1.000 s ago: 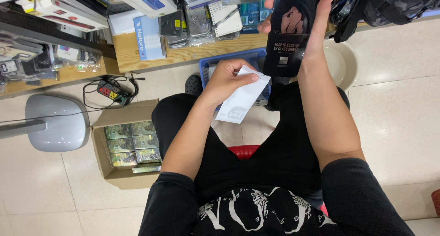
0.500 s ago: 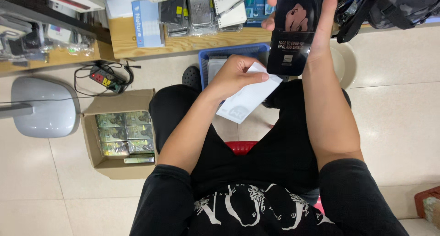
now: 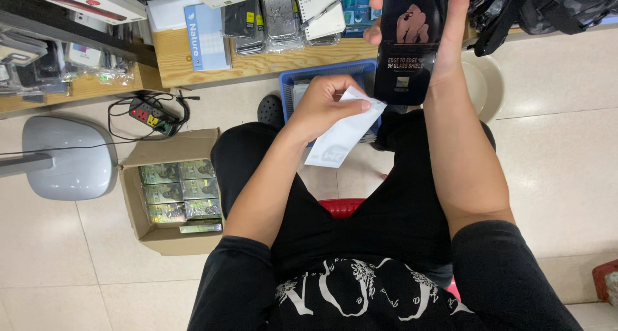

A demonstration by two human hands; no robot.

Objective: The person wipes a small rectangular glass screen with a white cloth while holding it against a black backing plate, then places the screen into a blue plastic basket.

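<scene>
I sit on a red stool (image 3: 339, 206) and look down at my lap. My left hand (image 3: 325, 104) pinches a white paper sleeve (image 3: 342, 135) that hangs down over my knee. My right hand (image 3: 444, 28) is raised higher and grips a flat black package (image 3: 410, 45) with a dark picture and small white print on its face. The two hands are close, the white sleeve just left of and below the black package. Behind them on the floor stands a blue plastic basket (image 3: 322, 72), mostly hidden by my hands.
An open cardboard box (image 3: 168, 238) with several green packs (image 3: 181, 192) stands on the floor at my left. A grey fan base (image 3: 66, 158) and a power strip with cables (image 3: 149, 114) lie further left. A low wooden shelf (image 3: 212, 64) carries packaged goods. A dark bag (image 3: 547, 9) hangs at top right.
The view has shifted slightly. My left hand with the white sleeve and my right hand with the black package keep nearly the same places relative to each other.
</scene>
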